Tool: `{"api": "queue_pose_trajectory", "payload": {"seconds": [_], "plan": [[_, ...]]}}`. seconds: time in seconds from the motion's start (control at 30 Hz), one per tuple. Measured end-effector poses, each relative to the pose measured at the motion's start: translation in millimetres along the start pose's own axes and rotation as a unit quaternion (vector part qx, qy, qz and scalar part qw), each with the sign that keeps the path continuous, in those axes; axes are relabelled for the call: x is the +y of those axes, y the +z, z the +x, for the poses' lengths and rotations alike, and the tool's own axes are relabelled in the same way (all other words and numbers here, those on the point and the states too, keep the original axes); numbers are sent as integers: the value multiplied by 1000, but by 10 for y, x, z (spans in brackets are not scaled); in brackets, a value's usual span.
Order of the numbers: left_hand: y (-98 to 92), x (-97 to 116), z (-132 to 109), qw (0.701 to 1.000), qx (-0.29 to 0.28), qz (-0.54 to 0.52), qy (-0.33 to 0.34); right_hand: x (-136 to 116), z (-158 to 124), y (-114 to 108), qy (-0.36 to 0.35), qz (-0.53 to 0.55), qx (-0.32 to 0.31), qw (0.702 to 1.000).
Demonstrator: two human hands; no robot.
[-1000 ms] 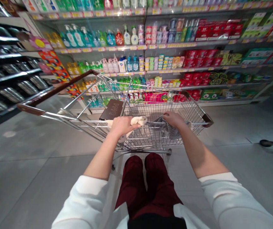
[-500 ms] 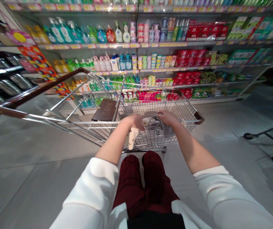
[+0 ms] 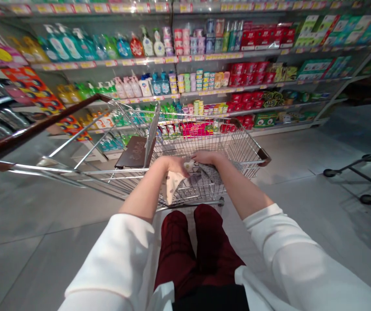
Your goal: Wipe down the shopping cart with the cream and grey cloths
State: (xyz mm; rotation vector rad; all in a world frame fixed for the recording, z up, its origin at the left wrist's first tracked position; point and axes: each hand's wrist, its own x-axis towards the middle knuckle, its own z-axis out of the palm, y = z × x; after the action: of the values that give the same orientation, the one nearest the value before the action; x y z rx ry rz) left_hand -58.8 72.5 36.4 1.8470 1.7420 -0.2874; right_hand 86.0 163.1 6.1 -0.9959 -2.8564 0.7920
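Both my hands are over the near side of a wire shopping cart (image 3: 237,140). My left hand (image 3: 174,166) is closed on a cream cloth with grey dots (image 3: 173,185), whose corner hangs down outside the basket wire. Close to it, my right hand (image 3: 206,158) is bent over a grey patterned cloth (image 3: 211,173) and seems to grip its upper edge. A small pale bit of cloth shows between the two hands. My fingertips are partly hidden, and I cannot tell whether the two cloths are one piece.
A brown child-seat flap (image 3: 132,152) sits at the cart's left, by its brown handle (image 3: 36,125). Behind the cart, shelves (image 3: 192,58) hold pump bottles, jars and red boxes. At right, black wheels (image 3: 331,172) of another cart rest on the grey floor (image 3: 289,185).
My right hand has moved left, closer to my left hand, bringing the grey cloth's upper edge with it. The camera view has shifted slightly, so the cart and shelves appear further left.
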Motion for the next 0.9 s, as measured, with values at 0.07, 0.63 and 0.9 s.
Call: {"api": "queue_pose_trajectory", "payload": {"seconds": [0.07, 0.63, 0.9], "plan": [[38, -40, -21, 1000, 2, -30, 3, -148, 45, 58, -6, -3, -4, 1000], [165, -168, -193, 993, -19, -110, 40, 142, -850, 776, -118, -170, 354, 912], [170, -138, -228, 995, -4, -101, 25, 1063, -1400, 605, 80, -135, 387, 909]]}}
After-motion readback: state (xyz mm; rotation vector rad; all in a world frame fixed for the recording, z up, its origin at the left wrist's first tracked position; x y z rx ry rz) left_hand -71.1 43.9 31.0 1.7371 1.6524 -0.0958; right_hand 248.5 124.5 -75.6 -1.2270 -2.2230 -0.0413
